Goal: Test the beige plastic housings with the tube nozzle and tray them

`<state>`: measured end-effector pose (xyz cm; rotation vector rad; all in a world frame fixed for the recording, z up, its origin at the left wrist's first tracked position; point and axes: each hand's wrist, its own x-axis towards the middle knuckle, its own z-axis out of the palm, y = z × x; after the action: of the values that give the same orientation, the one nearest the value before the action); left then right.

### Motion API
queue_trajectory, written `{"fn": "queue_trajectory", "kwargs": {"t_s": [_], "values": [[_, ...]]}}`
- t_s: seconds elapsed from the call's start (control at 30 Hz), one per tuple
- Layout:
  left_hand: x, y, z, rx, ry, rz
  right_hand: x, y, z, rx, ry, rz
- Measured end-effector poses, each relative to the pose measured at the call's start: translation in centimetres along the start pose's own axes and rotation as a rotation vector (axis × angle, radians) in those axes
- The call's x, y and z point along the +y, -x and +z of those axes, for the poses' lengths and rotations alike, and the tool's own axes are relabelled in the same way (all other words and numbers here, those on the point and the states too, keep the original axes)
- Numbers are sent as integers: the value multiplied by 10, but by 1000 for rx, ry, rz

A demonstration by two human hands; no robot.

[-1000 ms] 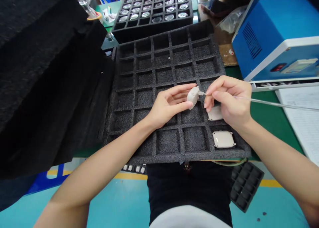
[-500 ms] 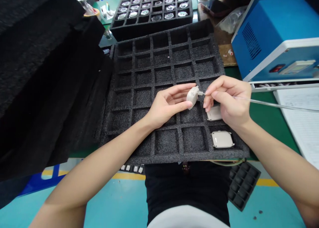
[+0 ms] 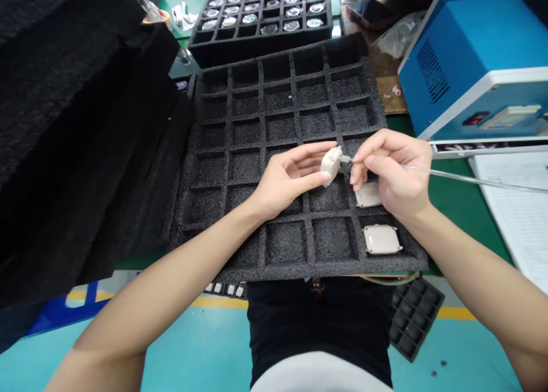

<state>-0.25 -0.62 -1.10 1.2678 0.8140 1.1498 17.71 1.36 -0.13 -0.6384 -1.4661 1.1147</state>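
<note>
My left hand (image 3: 295,178) grips a beige watch case (image 3: 331,165) on edge between thumb and fingers, above the black foam tray (image 3: 286,275). Pinched in my right hand (image 3: 394,172) is a clear thin tube (image 3: 479,181), whose pale tip meets the side of the case. Below my right hand, a second beige watch case (image 3: 368,194) lies in a tray compartment, partly hidden by the fingers. Another watch case (image 3: 382,239) rests flat in the compartment at the tray's near right corner.
A blue machine (image 3: 475,61) stands at the right, with paper sheets (image 3: 514,209) in front of it. Behind the tray sits another foam tray (image 3: 257,47) holding several round watch parts. Stacked black foam (image 3: 85,124) rises at the left. A small foam tray (image 3: 415,318) appears low at the right.
Both hands keep the same hold, with the tube tip still at the watch case. Only a slight shift of the camera shows.
</note>
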Motion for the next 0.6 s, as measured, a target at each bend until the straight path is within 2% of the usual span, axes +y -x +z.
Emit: {"fn": "queue_trajectory", "kwargs": {"t_s": [0.37,0.6], "values": [[1,0,1,18,-21,-21,2,0,-1,-8,-62,48],[8,2,3,84,-46,-134,-1,-2,1,-13,-100,128]]}}
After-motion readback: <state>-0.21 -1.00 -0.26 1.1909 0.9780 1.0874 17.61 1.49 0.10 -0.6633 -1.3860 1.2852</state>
